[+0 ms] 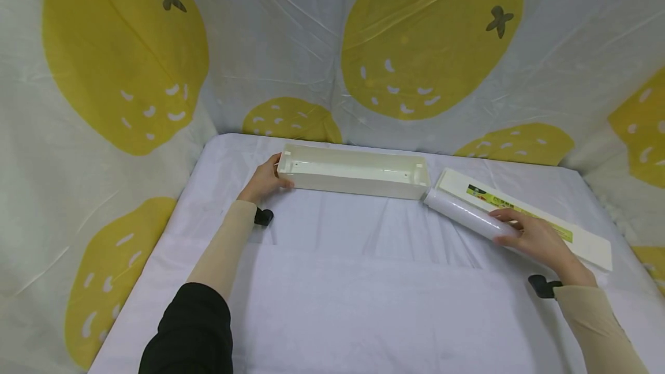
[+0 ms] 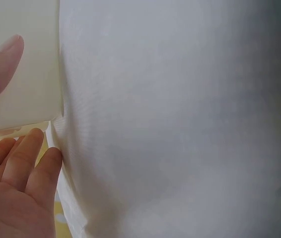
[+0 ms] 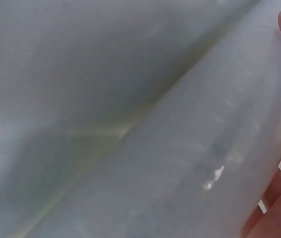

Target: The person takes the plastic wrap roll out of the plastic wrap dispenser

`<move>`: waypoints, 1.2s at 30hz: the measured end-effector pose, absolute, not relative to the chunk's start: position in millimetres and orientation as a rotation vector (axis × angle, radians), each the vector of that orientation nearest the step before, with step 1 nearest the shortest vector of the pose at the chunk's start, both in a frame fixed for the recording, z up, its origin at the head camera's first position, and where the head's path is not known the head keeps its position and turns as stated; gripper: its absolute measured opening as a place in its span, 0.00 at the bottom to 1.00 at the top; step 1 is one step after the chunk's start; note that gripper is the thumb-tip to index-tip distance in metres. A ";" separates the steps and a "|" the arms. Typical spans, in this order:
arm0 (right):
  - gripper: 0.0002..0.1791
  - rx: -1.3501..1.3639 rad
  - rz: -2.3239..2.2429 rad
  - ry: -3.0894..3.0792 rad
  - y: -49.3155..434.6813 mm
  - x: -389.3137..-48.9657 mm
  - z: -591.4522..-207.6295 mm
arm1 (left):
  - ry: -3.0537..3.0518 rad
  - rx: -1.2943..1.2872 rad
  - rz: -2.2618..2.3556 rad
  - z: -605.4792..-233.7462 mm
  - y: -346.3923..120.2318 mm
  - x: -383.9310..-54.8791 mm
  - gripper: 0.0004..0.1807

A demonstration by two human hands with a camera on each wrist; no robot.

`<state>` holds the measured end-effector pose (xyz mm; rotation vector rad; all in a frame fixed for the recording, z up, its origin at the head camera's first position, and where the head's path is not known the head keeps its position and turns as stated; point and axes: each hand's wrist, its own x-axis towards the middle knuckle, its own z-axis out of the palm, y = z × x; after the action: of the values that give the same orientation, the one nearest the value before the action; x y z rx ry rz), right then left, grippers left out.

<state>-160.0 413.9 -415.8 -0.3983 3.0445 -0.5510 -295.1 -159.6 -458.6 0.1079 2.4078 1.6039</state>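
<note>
A long cream-white plastic box [image 1: 353, 183] lies at the back of the table with its hollow side up. My left hand [image 1: 265, 180] holds its left end, thumb on the front wall and fingers round the end. Up close in the left wrist view, the thumb [image 2: 4, 67] lies over the box's pale face [image 2: 26, 94]. On the right, my right hand [image 1: 540, 244] grips a shiny roll of clear plastic film [image 1: 464, 212] from above. Directly behind that roll is a long white lid [image 1: 592, 244] with a green-and-yellow label. The right wrist view shows the film roll [image 3: 170, 163] filling much of the picture.
A white cloth [image 1: 395, 305] with creases covers the table. Behind and at the sides hang white curtains [image 1: 280, 45] printed with large yellow lemons. The lid and roll slant toward the table's right edge.
</note>
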 end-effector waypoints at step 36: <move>0.29 0.026 -0.711 3.221 362.5 -179.7 -389.6 | 2.773 0.426 1.088 -416.8 -163.8 -273.9 0.53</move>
<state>-179.7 362.5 -389.6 0.0255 3.2206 -0.7113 -273.9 -163.8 -416.8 0.4260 2.7727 1.0883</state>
